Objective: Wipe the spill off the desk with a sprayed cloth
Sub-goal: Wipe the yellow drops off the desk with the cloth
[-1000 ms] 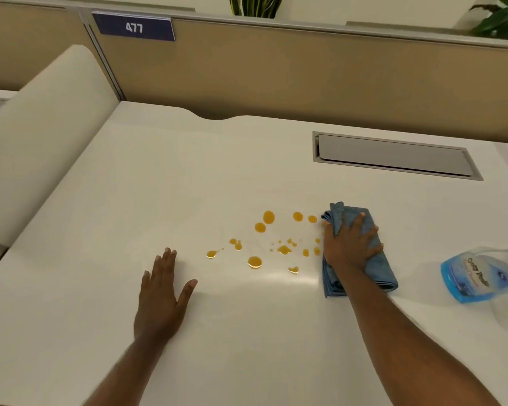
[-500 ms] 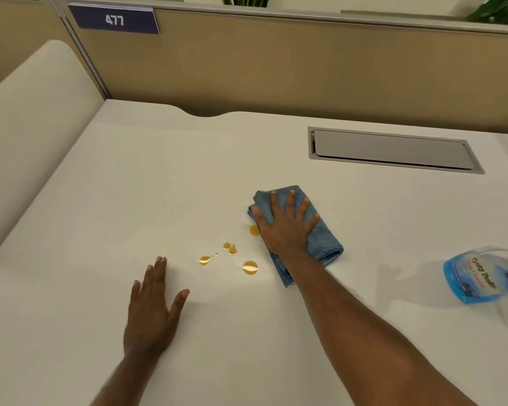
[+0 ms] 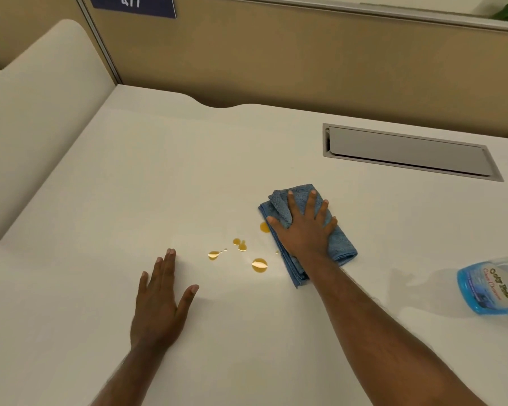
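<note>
A folded blue cloth [image 3: 342,244] lies on the white desk [image 3: 188,177], and my right hand [image 3: 304,230] presses flat on it with fingers spread. Several amber drops of the spill [image 3: 259,264] sit just left of the cloth; one drop [image 3: 264,227] touches the cloth's left edge by my thumb. My left hand [image 3: 160,300] rests flat and empty on the desk, left of the drops, fingers apart.
A blue spray bottle of glass cleaner [image 3: 490,288] lies at the right edge. A grey cable hatch [image 3: 408,153] is set into the desk at the back right. Tan partition walls [image 3: 276,54] close the back, and a cream panel [image 3: 35,112] stands at left.
My right hand slid the cloth leftward across the spill; most of the right-hand drops are gone. Since half a second ago it has barely moved. The left hand stayed flat.
</note>
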Tool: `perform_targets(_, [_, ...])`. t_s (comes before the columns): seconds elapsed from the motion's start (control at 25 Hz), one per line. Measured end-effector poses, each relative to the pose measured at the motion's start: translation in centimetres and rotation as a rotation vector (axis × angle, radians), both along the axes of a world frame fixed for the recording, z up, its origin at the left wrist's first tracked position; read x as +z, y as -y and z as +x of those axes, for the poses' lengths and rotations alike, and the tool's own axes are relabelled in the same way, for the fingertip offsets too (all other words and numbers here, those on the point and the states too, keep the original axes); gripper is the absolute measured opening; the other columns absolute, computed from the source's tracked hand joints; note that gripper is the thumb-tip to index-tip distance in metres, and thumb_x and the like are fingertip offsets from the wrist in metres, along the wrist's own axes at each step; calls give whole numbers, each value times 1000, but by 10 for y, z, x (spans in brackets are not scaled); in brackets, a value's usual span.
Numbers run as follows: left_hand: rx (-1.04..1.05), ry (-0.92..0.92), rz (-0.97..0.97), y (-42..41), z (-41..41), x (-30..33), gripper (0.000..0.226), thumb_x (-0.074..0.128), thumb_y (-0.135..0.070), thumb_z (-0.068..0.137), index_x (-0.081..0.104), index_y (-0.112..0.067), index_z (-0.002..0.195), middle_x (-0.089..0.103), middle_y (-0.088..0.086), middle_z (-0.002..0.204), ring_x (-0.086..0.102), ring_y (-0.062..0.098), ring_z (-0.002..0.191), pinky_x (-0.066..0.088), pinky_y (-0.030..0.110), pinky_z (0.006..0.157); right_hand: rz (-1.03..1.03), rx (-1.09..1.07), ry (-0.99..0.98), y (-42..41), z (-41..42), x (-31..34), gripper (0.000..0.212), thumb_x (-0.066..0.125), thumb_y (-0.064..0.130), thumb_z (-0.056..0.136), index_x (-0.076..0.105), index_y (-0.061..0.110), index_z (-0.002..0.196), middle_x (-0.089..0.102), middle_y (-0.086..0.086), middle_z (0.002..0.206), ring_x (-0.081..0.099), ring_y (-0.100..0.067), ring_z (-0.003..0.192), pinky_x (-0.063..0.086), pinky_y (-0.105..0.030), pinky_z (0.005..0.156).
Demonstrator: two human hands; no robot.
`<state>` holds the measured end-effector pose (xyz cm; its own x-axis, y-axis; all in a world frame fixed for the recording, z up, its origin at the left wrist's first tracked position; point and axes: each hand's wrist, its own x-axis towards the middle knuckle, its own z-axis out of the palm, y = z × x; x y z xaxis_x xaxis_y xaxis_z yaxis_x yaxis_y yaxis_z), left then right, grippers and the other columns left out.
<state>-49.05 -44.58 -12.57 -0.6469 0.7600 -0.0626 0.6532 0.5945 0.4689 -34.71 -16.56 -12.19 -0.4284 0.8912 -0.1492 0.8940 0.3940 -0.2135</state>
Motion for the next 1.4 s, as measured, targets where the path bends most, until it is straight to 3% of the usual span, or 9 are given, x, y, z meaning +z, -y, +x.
perform_targets(0.28, [-20, -8, 5, 1, -1, -1, 75, 8, -71, 86, -15, -36, 148, 2, -14, 159, 0, 5, 148, 0, 34, 121, 27, -3, 10, -4, -17, -1, 59, 30, 53, 96, 7, 43, 149, -5, -4, 162, -4, -40, 145, 3, -67, 110])
perform_targets(0.48, [-21, -12, 14, 2, -2, -2, 74, 7, -71, 87, -17, -36, 148, 2, -12, 160, 0, 5, 148, 1, 34, 121, 34, 87, 20, -2, -31, -1, 62, 38, 32, 97, 6, 42, 149, -1, -2, 162, -7, -39, 146, -3, -69, 109])
perform_targets(0.64, [-18, -17, 13, 1, -1, -2, 74, 6, -71, 86, -17, -36, 147, 3, -11, 160, 2, 7, 148, 2, 36, 121, 44, 248, -3, 19, -55, 0, 56, 34, 39, 99, 8, 43, 149, 2, -2, 162, -5, -40, 145, -1, -71, 108])
perform_targets(0.84, [-3, -7, 12, 1, 0, 1, 78, 5, -73, 85, -13, -33, 149, 3, -12, 159, 2, 7, 147, 2, 37, 122, 1, 482, 14, 69, -89, 4, 67, 16, 70, 89, 8, 41, 149, -6, 0, 162, -11, -39, 145, -6, -69, 109])
perform_targets(0.96, [-7, -13, 14, 1, 0, 1, 76, 6, -72, 86, -13, -34, 149, 5, -11, 160, 2, 6, 147, 3, 37, 122, -64, 416, -70, 67, -85, 8, 76, 7, 77, 82, 6, 41, 149, -9, 0, 161, -15, -33, 146, -10, -65, 111])
perform_targets(1.2, [-5, -17, 9, 3, -1, 0, 73, 9, -68, 89, -14, -35, 149, 5, -11, 161, 1, 6, 148, 2, 36, 122, 24, 259, -76, 59, -70, -1, 80, 22, 80, 82, 10, 40, 150, 4, -8, 161, 0, -36, 146, -4, -59, 114])
perform_targets(1.4, [-12, -20, 11, 2, -2, 0, 74, 7, -70, 88, -16, -34, 148, 2, -13, 160, 2, 6, 148, 0, 35, 121, 38, 120, -49, 45, -59, -4, 73, 23, 73, 87, 9, 39, 150, 8, -7, 161, 4, -37, 145, -2, -60, 114])
